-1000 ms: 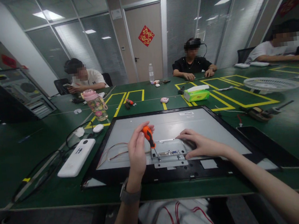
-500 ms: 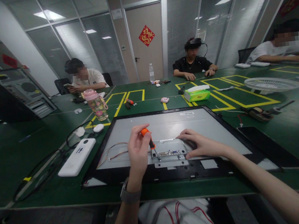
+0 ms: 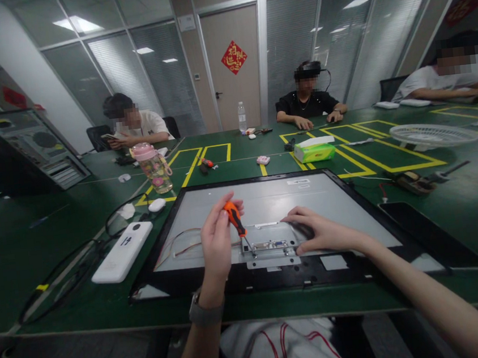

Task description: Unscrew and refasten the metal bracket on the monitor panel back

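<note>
On a green tabletop (image 3: 69, 231), a monitor panel (image 3: 201, 205) lies flat at near centre, the left hand (image 3: 215, 244) curled loosely round an orange-and-black screwdriver (image 3: 235, 219) tilted tip-down at the left end of a metal port bracket (image 3: 273, 262), the right hand (image 3: 324, 232) arched at the bracket's right end, thumb and fingers apart, its hold unclear, with a pink-lidded bottle (image 3: 152, 168) farther left.

Orange screwdriver (image 3: 235, 220) in the left grip (image 3: 215, 238)

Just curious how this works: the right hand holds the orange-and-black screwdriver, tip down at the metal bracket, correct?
Wrong hand: the head view shows the left hand holding the orange-and-black screwdriver, tip down at the metal bracket.
</note>
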The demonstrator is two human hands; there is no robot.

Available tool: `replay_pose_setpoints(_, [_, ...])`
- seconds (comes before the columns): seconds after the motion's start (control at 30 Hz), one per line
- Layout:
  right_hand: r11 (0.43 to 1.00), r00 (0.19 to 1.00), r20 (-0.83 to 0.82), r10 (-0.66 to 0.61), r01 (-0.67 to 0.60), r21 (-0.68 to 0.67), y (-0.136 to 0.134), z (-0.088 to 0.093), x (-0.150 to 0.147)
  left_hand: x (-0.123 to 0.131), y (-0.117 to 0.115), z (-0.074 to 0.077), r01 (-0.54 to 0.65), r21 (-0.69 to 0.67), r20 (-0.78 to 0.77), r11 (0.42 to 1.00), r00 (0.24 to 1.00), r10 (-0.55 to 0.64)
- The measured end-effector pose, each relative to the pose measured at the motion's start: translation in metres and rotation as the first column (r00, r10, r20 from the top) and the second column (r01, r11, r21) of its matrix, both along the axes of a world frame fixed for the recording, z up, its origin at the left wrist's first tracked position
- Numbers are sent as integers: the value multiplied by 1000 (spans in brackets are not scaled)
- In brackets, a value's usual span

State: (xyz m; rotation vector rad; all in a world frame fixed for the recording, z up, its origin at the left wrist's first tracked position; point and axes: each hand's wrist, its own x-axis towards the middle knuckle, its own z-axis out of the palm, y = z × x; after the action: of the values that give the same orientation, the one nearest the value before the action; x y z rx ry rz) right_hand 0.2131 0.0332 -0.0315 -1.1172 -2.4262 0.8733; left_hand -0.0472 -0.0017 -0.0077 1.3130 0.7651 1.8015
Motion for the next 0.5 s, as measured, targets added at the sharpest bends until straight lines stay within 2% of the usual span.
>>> replay_pose_setpoints(0.17, [1000, 1000, -9, 5, -5, -10, -1, 1, 0, -2, 1, -2, -81, 87, -64, 993, 994, 87])
replay_pose_setpoints(0.33, [1000, 1000, -12, 1, -2, -9, -1, 1, 0, 0, -1, 0, 11, 13, 12, 1000, 1000, -11])
replay_pose_setpoints(0.5, [1000, 1000, -1, 6, -6, -8, 0, 0, 1, -1, -1, 0, -46, 85, -42, 995, 998, 50])
